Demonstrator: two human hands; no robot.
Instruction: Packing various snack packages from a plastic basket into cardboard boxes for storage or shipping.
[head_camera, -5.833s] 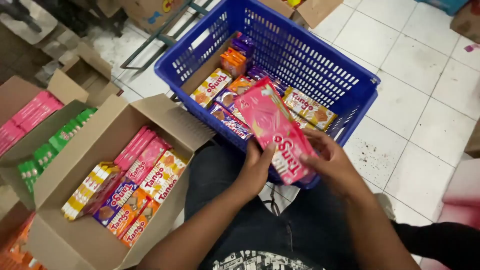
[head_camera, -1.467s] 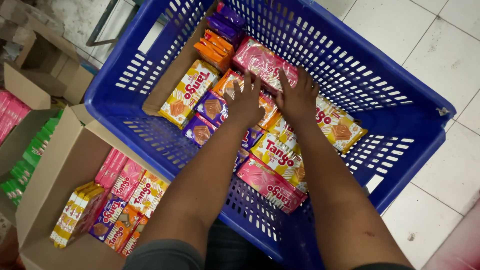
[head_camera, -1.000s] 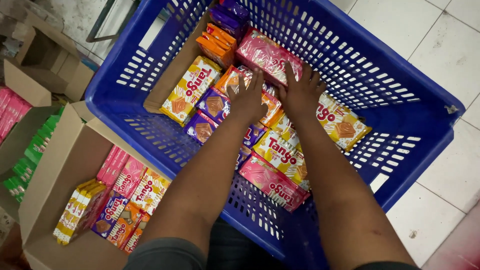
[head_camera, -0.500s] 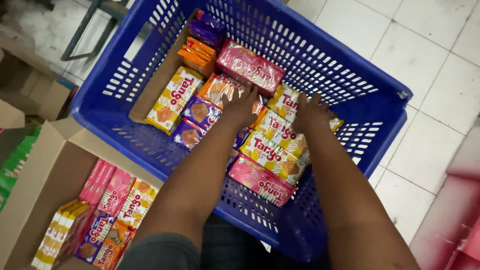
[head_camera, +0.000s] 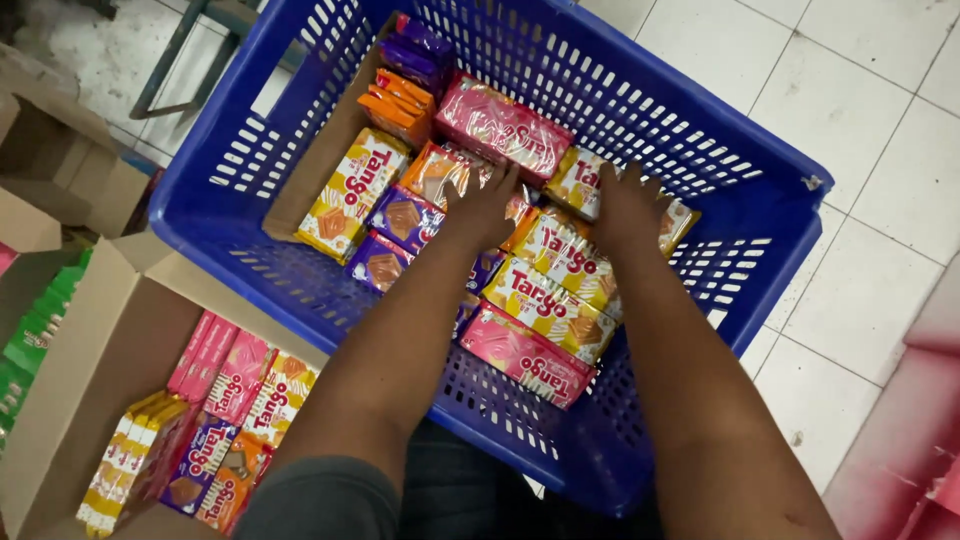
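I see both of my hands down inside the blue basket (head_camera: 760, 230), resting on the snack packs. My left hand (head_camera: 485, 205) lies flat on an orange pack (head_camera: 440, 172), and its fingers (head_camera: 503, 180) are spread a little, not pinching anything. Just past those fingertips sits a shiny pink pack (head_camera: 503, 125) near the far wall. My right hand (head_camera: 625, 205) lies flat too, on the yellow packs (head_camera: 560, 280), with its fingers pointing to the far wall and slightly apart. I cannot tell if its thumb is hooked under a pack. Left of my left fingers are 2 purple packs (head_camera: 393, 240) and a yellow pack (head_camera: 350, 190). Another pink pack (head_camera: 525, 355) lies back by my forearms, against the near wall. Outside the basket, a brown cardboard box (head_camera: 95, 370) by my left elbow holds more packs standing in a row.
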